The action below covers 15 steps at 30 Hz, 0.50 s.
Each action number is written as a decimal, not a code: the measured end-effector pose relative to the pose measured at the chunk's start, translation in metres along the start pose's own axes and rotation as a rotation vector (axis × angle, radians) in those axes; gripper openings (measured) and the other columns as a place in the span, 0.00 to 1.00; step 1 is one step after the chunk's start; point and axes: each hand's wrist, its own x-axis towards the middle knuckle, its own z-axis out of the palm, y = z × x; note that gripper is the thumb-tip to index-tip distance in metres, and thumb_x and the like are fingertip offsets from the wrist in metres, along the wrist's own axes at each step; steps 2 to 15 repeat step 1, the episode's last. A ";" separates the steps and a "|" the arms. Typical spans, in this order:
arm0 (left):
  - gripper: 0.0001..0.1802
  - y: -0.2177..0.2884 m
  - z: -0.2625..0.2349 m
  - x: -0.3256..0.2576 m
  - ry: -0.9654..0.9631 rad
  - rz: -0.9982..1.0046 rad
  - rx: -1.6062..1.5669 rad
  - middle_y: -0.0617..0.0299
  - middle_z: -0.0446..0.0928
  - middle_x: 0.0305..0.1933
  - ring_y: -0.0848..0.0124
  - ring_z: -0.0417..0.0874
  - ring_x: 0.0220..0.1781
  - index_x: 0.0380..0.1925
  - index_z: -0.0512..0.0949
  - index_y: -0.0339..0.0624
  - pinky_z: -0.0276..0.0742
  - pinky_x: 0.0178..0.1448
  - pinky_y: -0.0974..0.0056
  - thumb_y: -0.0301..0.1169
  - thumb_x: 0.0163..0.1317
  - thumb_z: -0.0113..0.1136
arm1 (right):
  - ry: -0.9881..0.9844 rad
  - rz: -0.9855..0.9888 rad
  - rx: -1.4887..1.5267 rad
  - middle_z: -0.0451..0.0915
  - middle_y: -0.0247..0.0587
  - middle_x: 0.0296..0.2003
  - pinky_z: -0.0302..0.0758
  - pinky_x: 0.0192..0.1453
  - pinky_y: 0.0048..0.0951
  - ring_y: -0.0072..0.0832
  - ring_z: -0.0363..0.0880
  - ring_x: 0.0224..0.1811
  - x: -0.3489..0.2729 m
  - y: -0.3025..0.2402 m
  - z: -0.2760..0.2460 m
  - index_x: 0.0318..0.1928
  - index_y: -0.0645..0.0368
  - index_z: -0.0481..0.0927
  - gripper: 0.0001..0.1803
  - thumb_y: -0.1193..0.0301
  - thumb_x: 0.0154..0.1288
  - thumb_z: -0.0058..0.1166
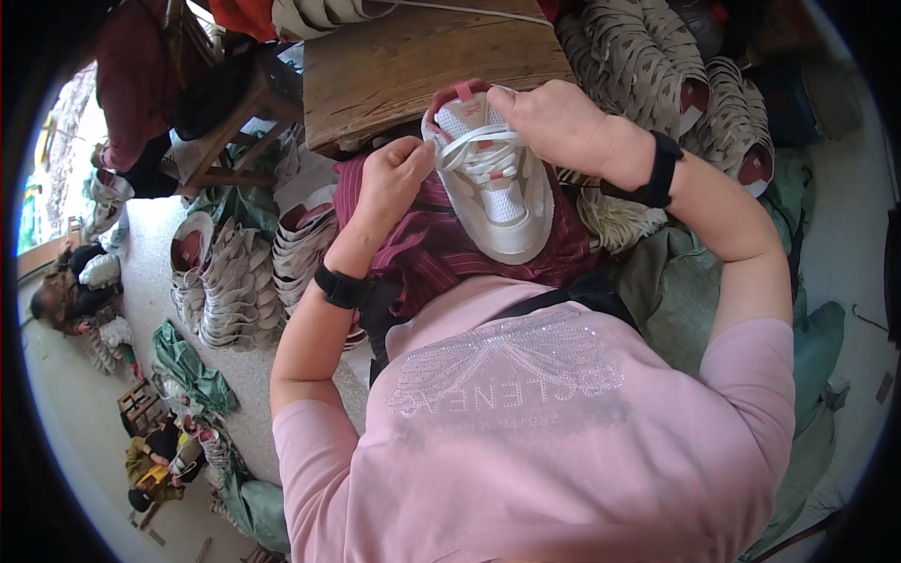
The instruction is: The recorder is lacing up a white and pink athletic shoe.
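A white and beige sneaker [511, 235] with a pink lining rests on my lap, its toe toward me. White shoelaces [481, 141] cross loosely over its tongue [466, 109]. My left hand [394, 174] is closed at the left side of the shoe, pinching a lace near the collar. On the right, my right hand [556, 120] is closed by the upper edge of the collar, where a lace runs in under its fingers; the fingertips are partly hidden. Dark red striped cloth [399, 220] lies under the shoe.
A wooden table [422, 56] stands just beyond the shoe. Stacked shoe uppers [230, 286] lie on the floor at left, with more uppers [638, 52] at far right. A bundle of pale laces [615, 220] hangs beside my lap. Other people [155, 464] sit at left.
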 end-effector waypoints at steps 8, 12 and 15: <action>0.14 0.000 0.000 0.000 0.000 -0.002 0.001 0.73 0.72 0.24 0.83 0.67 0.28 0.33 0.80 0.33 0.65 0.31 0.72 0.35 0.68 0.57 | -0.065 0.039 0.117 0.83 0.44 0.26 0.79 0.30 0.33 0.39 0.84 0.26 0.001 0.002 -0.004 0.45 0.59 0.69 0.18 0.72 0.54 0.57; 0.14 0.000 0.000 0.000 0.000 -0.002 0.001 0.73 0.72 0.24 0.83 0.67 0.28 0.33 0.80 0.33 0.65 0.31 0.72 0.35 0.68 0.57 | -0.065 0.039 0.117 0.83 0.44 0.26 0.79 0.30 0.33 0.39 0.84 0.26 0.001 0.002 -0.004 0.45 0.59 0.69 0.18 0.72 0.54 0.57; 0.14 0.000 0.000 0.000 0.000 -0.002 0.001 0.73 0.72 0.24 0.83 0.67 0.28 0.33 0.80 0.33 0.65 0.31 0.72 0.35 0.68 0.57 | -0.065 0.039 0.117 0.83 0.44 0.26 0.79 0.30 0.33 0.39 0.84 0.26 0.001 0.002 -0.004 0.45 0.59 0.69 0.18 0.72 0.54 0.57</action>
